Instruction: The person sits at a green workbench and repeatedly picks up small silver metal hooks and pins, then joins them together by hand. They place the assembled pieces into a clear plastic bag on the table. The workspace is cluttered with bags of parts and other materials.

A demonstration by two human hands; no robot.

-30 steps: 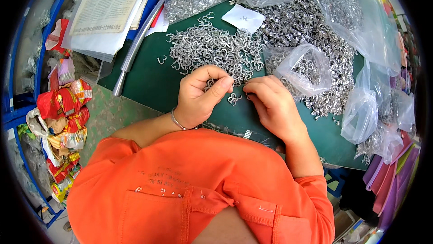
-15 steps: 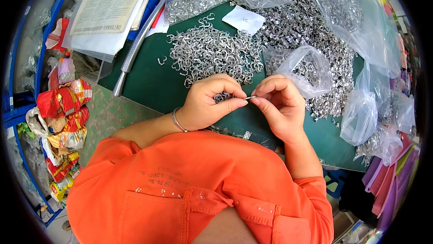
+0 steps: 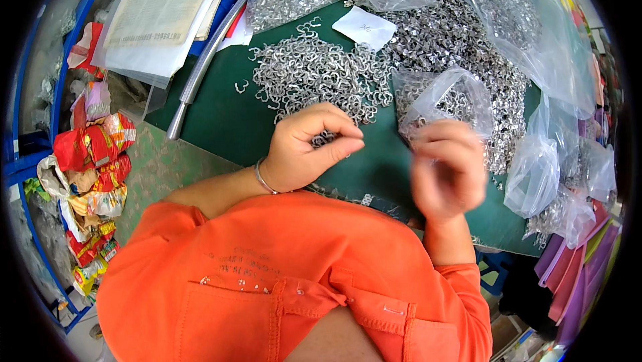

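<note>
a green mat point(image 3: 221, 118) covers the work surface, and a loose heap of small bent silver metal clips point(image 3: 314, 74) lies on it just beyond the person's hands. a far larger spread of the same clips point(image 3: 461, 34) fills the mat's upper right, partly under clear, crinkled plastic bags point(image 3: 508, 21). one small clear bag point(image 3: 441, 98), part full of clips, sits open just above the right hand point(image 3: 447, 169) and hides some of the pile behind it. more limp clear bags point(image 3: 542, 168) slump at the mat's right edge. a white paper slip point(image 3: 364, 26) lies among the clips near the top. at the upper left, a stack of pale printed papers in a clear sleeve point(image 3: 160, 14) overlaps the mat's corner, with a curved grey metal bar point(image 3: 200, 67) beside it. crumpled red and yellow wrappers point(image 3: 93, 154) are piled by a blue frame at the left.

the left hand point(image 3: 304, 151) is curled, thumb pressed toward the fingertips, pinching a small cluster of clips point(image 3: 326, 138) just under the heap's near edge. the right hand is blurred; its fingers look bent together, but whether it grips anything cannot be told. an orange shirt point(image 3: 267, 275) fills the lower view.
</note>
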